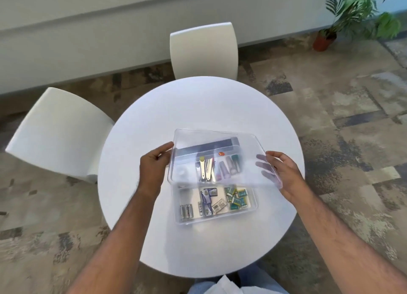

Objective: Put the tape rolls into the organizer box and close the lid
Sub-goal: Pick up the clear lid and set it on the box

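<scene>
1. At the table's [154, 108] centre, toward 5 o'clock, the clear box [217, 214] is seen open, its divided compartments filled with small packets, batteries and metal tools.
2. Above its far half, toward 12 o'clock, the clear lid [222, 139] is held tilted, raised off the box and not yet seated.
3. The lid's 9 o'clock edge is pinched by the left hand [154, 168], thumb on top and fingers curled beneath.
4. The 3 o'clock edge is gripped by the right hand [284, 172]; its fingers [263, 165] are seen through the plastic, closed against the underside.
5. Tape rolls cannot be picked out with certainty (a pale round shape at the box's 9 o'clock side may be one, blurred behind the lid).
6. The lid is judged light, stiff and smooth, so some slipperiness is expected; it is best held at both short edges, as here, so that it can be levelled.
7. Thin clear plastic is judged brittle at the corners, so even pressure along the rim is advised when it is seated, rather than force at one point.
</scene>
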`<control>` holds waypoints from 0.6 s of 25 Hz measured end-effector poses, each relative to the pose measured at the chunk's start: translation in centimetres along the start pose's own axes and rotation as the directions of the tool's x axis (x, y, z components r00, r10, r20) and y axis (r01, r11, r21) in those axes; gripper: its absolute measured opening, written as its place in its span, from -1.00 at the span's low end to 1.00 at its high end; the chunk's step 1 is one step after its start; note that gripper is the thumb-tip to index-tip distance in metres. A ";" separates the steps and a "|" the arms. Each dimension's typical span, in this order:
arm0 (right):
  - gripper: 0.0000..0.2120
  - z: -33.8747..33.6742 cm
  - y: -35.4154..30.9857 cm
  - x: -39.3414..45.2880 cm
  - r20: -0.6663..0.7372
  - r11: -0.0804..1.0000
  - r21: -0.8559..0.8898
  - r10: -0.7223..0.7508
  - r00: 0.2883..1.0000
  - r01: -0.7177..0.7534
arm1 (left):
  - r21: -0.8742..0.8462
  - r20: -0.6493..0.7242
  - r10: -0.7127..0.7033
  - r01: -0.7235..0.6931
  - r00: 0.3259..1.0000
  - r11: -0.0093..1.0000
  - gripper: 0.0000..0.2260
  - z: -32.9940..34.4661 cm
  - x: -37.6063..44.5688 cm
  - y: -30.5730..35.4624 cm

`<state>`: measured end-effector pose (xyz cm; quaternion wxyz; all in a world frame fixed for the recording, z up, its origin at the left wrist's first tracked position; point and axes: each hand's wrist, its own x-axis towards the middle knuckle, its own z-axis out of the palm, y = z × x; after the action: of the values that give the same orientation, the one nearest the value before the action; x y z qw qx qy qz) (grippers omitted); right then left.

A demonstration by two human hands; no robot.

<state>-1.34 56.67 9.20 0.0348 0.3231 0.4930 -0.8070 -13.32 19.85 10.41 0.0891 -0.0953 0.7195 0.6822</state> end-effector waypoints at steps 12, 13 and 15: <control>-0.71 1.0 4.1 -0.9 -0.042 0.931 -0.365 -0.035 0.999 0.017 | -0.081 -0.014 -0.341 0.339 0.940 0.937 -0.75 -2.8 -4.0 -5.2; -0.72 1.1 4.6 -0.8 -0.055 0.917 -0.399 -0.030 0.998 0.006 | -0.048 -0.024 -0.382 0.381 0.924 0.923 -0.73 -2.7 -4.1 -5.6; -0.72 1.2 5.6 -0.7 -0.077 0.893 -0.450 -0.027 0.997 -0.011 | 0.035 -0.052 -0.436 0.438 0.899 0.898 -0.74 -2.6 -4.0 -6.3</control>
<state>0.72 52.68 5.59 0.0850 0.3369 0.6685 -0.6576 -7.84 16.97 5.53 0.2265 -0.2668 0.6970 0.6258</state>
